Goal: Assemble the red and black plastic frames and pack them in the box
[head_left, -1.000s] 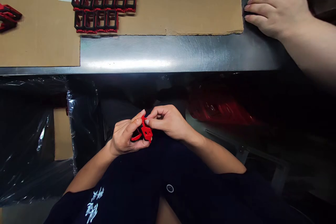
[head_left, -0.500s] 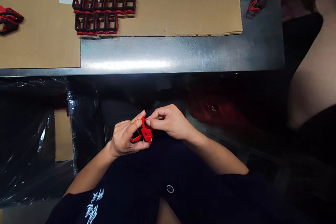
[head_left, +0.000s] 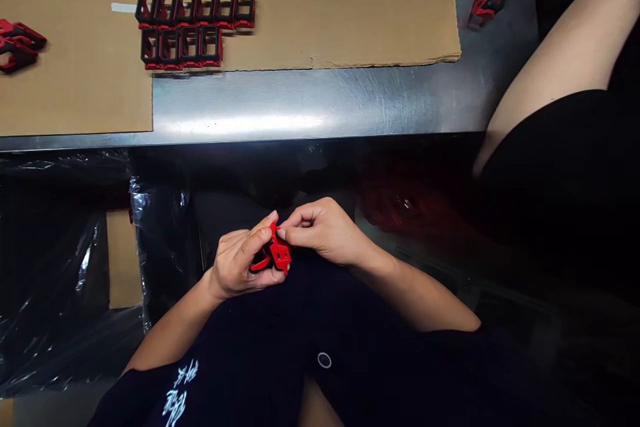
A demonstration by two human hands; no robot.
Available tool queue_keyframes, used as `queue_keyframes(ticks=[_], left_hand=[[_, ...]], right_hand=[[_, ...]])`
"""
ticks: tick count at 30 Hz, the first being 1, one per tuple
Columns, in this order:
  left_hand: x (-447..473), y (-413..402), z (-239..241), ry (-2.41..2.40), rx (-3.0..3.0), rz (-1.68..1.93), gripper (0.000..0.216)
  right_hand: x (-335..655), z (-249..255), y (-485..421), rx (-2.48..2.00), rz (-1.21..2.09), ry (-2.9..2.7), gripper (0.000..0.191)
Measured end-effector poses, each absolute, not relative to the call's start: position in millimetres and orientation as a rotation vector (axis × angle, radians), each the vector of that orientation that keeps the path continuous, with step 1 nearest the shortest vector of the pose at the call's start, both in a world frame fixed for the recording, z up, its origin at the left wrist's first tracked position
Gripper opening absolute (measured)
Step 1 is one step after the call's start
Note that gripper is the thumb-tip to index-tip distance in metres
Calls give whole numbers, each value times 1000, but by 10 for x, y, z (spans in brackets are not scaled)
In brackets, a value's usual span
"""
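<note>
Close to my body, below the table edge, my left hand is closed around a red and black plastic frame part. Its thumb presses on the upper end of the part. My right hand comes in from the right with thumb and forefinger pinched at the same upper end. Whatever sits between those fingertips is too small and hidden to make out. Similar black and red frame parts stand in two rows on the cardboard sheet at the back.
More red and black parts lie at the far left, and another at the right on the metal table. A co-worker's bare arm reaches along the table's right end. Clear plastic sheeting hangs at the lower left.
The co-worker's arm at the right has moved in toward the table. The view has shifted slightly. My hands and the part between them look nearly unchanged.
</note>
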State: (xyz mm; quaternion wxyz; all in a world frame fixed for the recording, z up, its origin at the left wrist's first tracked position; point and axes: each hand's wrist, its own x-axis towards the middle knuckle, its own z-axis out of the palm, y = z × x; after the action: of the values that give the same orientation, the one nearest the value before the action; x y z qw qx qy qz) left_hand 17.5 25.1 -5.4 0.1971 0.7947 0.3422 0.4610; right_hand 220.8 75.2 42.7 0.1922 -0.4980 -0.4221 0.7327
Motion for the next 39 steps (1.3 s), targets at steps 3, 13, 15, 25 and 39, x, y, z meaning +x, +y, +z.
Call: queue_keyframes(ticks=[3, 13, 15, 25, 39], left_hand=[[182, 259, -44, 965, 2207, 1286, 90], [162, 249, -69, 964, 2226, 1293, 99], [165, 232, -82, 956, 2208, 1297, 102], [205, -29, -305, 1013, 1487, 1332, 92], [293, 80, -168, 907, 1303, 1326, 81]], right_hand=[[2230, 439, 765, -1388, 2070, -1202, 13], [2203, 468, 732, -1373, 2063, -1210, 18], [2197, 465, 732, -1392, 2001, -1295, 18], [2305, 302, 796, -1526, 1774, -1195, 45], [2195, 405, 710, -1178, 2159, -1052, 24]])
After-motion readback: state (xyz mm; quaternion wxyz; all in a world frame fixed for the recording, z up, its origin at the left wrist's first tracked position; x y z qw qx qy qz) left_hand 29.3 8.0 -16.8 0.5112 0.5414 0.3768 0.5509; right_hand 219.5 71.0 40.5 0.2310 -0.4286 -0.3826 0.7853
